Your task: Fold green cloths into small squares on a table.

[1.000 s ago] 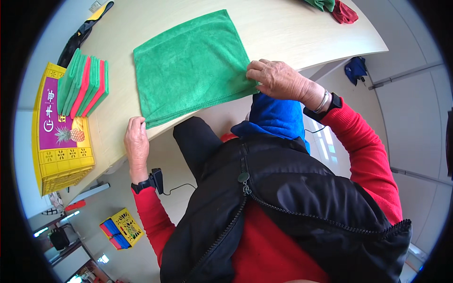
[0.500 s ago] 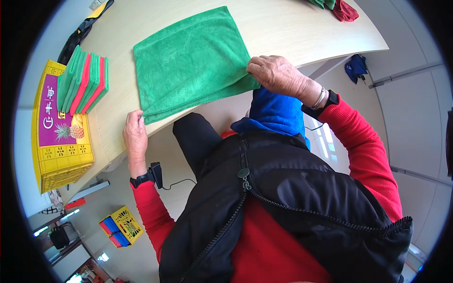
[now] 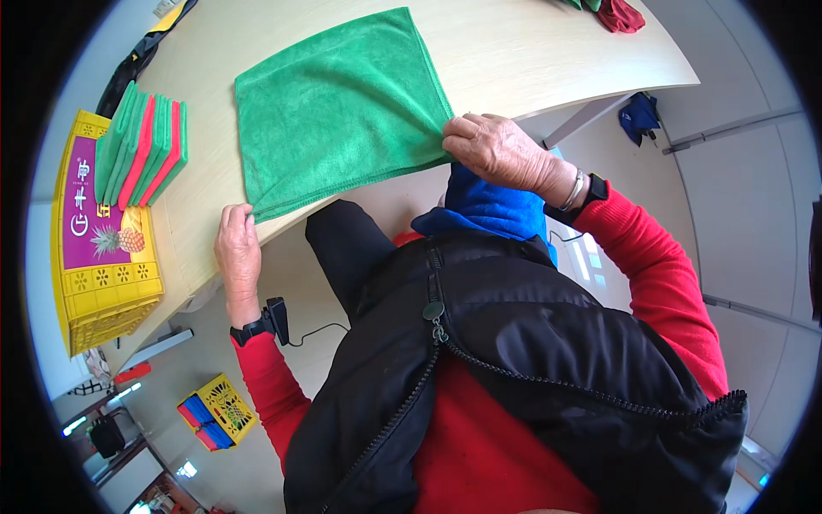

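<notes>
A green cloth (image 3: 342,111) lay flat on the desk (image 3: 531,51). The left hand (image 3: 238,248) and right hand (image 3: 497,150) each pinched a near corner, keeping it taut; folded cloths (image 3: 141,141) stood left of it.

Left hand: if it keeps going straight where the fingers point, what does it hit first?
Probably only the green cloth itself: the left hand already pinches its near corner, fingers pointing up across the table. The folded cloth stack looks off-line, further left.

green microfibre cloth (image 3: 342,107) on pale wooden table (image 3: 531,51) | stack of folded green and red cloths (image 3: 141,146) left of it | yellow plastic crate (image 3: 98,257) left of the table
</notes>
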`<action>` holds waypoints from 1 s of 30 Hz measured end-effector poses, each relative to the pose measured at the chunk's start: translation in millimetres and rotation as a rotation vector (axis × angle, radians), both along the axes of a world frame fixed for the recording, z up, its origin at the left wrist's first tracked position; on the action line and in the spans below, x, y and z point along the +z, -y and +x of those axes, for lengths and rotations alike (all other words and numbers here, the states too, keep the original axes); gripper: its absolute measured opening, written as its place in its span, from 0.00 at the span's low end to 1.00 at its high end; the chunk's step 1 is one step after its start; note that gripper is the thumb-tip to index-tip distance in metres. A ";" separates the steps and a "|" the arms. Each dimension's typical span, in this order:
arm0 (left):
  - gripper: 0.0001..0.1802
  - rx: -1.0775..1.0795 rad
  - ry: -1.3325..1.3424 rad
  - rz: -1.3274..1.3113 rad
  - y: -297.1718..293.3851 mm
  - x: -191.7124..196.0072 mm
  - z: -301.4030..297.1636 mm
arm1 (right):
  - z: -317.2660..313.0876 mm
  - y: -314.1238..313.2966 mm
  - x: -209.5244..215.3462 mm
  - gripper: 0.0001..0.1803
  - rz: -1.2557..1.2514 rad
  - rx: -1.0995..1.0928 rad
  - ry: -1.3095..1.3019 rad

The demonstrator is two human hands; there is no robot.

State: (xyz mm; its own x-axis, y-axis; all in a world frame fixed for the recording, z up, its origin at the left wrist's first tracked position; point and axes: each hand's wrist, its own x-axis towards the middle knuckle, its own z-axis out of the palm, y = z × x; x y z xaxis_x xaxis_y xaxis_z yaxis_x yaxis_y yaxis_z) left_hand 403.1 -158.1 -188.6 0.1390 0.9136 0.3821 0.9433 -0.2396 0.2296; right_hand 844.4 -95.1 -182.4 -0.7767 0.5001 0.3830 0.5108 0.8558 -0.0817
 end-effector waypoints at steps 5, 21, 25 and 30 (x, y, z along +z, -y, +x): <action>0.10 0.018 -0.020 0.022 7.6 3.6 -4.2 | -8.3 0.2 0.8 0.12 0.015 0.011 0.019; 0.09 0.022 0.075 0.000 29.7 8.7 -38.6 | -50.7 13.1 20.6 0.12 -0.204 -0.112 -0.352; 0.11 0.022 0.104 -0.015 32.6 11.9 -39.0 | -55.3 4.4 31.4 0.10 -0.311 -0.166 -0.407; 0.15 0.019 0.128 -0.057 33.7 15.4 -29.8 | -51.0 -5.7 37.9 0.07 -0.459 -0.269 -0.471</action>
